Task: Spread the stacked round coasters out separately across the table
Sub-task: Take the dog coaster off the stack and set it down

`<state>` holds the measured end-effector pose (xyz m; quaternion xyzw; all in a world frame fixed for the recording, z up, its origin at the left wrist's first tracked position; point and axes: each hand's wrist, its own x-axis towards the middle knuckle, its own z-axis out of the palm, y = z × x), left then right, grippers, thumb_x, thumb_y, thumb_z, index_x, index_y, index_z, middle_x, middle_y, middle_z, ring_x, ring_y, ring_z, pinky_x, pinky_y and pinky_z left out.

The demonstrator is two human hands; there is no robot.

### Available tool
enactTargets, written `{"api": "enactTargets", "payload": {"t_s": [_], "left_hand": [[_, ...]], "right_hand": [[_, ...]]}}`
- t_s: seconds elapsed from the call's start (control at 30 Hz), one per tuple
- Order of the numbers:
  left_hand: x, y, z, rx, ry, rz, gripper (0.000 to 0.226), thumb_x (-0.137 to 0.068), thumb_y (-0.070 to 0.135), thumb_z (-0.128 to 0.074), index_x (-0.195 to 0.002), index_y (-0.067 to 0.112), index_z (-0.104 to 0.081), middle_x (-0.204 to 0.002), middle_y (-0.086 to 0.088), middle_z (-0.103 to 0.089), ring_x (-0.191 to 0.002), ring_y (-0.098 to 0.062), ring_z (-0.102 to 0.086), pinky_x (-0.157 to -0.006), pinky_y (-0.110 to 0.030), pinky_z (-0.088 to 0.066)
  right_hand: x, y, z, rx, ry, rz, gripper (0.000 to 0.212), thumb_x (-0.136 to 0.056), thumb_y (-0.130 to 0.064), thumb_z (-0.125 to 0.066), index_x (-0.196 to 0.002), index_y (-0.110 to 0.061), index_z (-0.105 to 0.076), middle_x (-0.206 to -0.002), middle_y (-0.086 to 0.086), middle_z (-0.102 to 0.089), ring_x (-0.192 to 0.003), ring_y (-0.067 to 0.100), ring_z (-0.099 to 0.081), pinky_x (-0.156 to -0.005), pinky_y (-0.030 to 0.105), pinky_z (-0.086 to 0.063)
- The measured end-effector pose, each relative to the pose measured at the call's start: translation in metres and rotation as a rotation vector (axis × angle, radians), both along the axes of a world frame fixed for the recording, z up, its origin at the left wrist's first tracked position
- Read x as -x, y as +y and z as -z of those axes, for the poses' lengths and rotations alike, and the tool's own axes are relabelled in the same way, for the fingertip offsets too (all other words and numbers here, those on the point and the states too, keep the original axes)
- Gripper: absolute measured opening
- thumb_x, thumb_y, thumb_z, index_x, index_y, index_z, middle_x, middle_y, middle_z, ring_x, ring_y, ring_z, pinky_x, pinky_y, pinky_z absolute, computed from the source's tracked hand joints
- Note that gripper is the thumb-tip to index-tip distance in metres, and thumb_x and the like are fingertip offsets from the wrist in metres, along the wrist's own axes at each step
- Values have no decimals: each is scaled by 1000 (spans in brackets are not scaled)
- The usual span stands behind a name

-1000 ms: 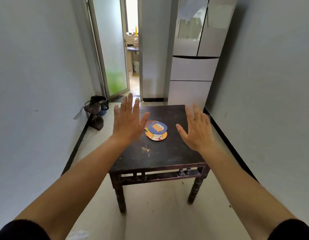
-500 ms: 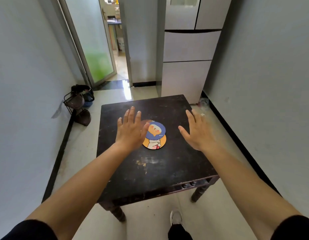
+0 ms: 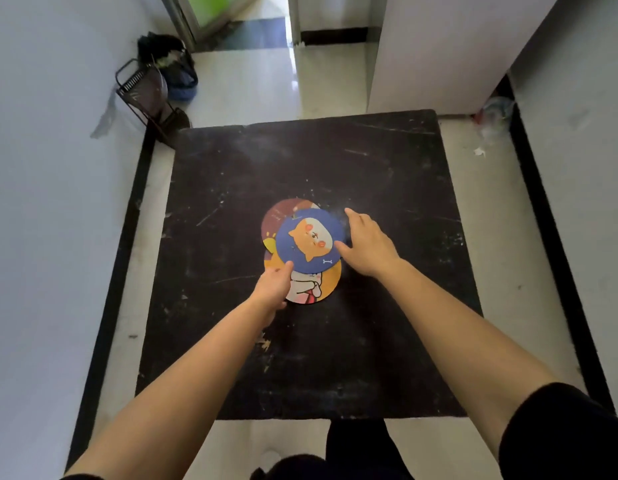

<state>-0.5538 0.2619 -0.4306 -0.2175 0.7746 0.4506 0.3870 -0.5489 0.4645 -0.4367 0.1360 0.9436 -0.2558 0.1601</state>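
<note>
Because the coasters overlap in a loose pile near the middle of the desk (image 3: pixel 231 341), more than one could be dragged along when a single one is drawn out. At the pile's near-left edge the left hand (image 3: pixel 273 284) is seen with its fingers (image 3: pixel 287 268) closed on the rim of the blue coaster (image 3: pixel 309 240), the top one, which seems slightly raised there. The orange coaster (image 3: pixel 326 284) beneath it (partly covered by that hand) could be shifted by friction, and a thin rim could slip from a light pinch. At the pile's right side the right hand (image 3: pixel 368 245) is held with fingers loose and spread, its thumb touching the blue rim; nothing is gripped by it. A brown coaster (image 3: pixel 276 214) shows at the far-left of the pile, and a yellow sliver beside it.

The dark top is scratched and worn, with bare room toward every corner. Beyond its far edge lie a pale tiled floor (image 3: pixel 252 81), a wire rack (image 3: pixel 144 91) against the left wall, and a white cabinet (image 3: pixel 439 53).
</note>
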Motion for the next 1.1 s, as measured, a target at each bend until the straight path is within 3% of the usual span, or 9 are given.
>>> {"api": "enactTargets", "payload": {"t_s": [0.1,0.2,0.3,0.5,0.67,0.77,0.83,0.97,1.1], "left_hand": [[9,11,20,-31,-101,-225,41,-96,43,-46,-129,19,-54,-122,-4,-60,-105,-22,-60,-72,-38,-52],[18,17,34,-3,-98,-360,22,-92,37,-51,-102,20,-61,-111,-7,-68,-99,-24,-65,-63,-34,-52],[22,21,42,16,-76,-422,15,-91,31,-52,-90,19,-61,-91,-4,-61,-75,-20,-59,-58,-32,-50],[18,22,46,27,-56,-417,14,-94,30,-48,-84,24,-56,-89,0,-57,-79,-19,-54,-75,-41,-56],[7,17,22,-95,-114,-357,19,-96,33,-50,-109,21,-55,-106,-1,-57,-95,-20,-56,-69,-38,-53],[-6,8,1,-227,-134,-355,36,-93,33,-57,-122,12,-55,-115,-11,-62,-102,-26,-62,-78,-41,-57],[-17,-1,-13,-329,-72,-364,30,-92,21,-61,-121,13,-57,-109,-10,-70,-96,-26,-69,-73,-39,-60],[-42,-32,-41,-401,179,-330,32,-90,-3,-57,-109,22,-55,-108,-2,-66,-95,-23,-68,-59,-32,-59],[-65,-74,-57,-333,376,-28,35,-93,-4,-49,-110,27,-51,-117,-3,-64,-104,-20,-62,-83,-45,-58]], "right_hand": [[25,1,26,132,-75,15,83,-91,-32,-63,-157,-14,-15,-159,12,-28,-144,32,-30,-108,49,-37],[43,1,44,207,-141,40,85,-90,-27,-63,-157,-12,-14,-159,13,-28,-144,34,-29,-108,48,-35],[52,0,55,247,-175,138,78,-92,-30,-58,-156,-12,-18,-154,16,-34,-139,36,-35,-105,48,-39],[44,-3,52,323,-33,189,33,-100,-27,-49,-128,-18,-63,-119,7,-69,-109,29,-61,-76,31,-42],[19,-13,27,524,29,410,27,-99,-20,-52,-121,-19,-67,-110,3,-70,-103,24,-63,-82,35,-52],[-4,-24,9,672,52,555,22,-100,-20,-52,-119,-21,-63,-99,-1,-66,-91,20,-66,-59,25,-57],[-22,-35,-6,734,58,622,21,-100,-21,-53,-120,-21,-61,-104,1,-66,-92,17,-66,-55,21,-52],[-61,-65,-32,793,67,642,19,-95,-15,-55,-113,-15,-59,-105,10,-67,-86,21,-64,-63,34,-54],[-104,-94,-51,783,133,708,30,-85,-10,-60,-114,-18,-55,-108,5,-66,-94,20,-65,-69,39,-59]]}}
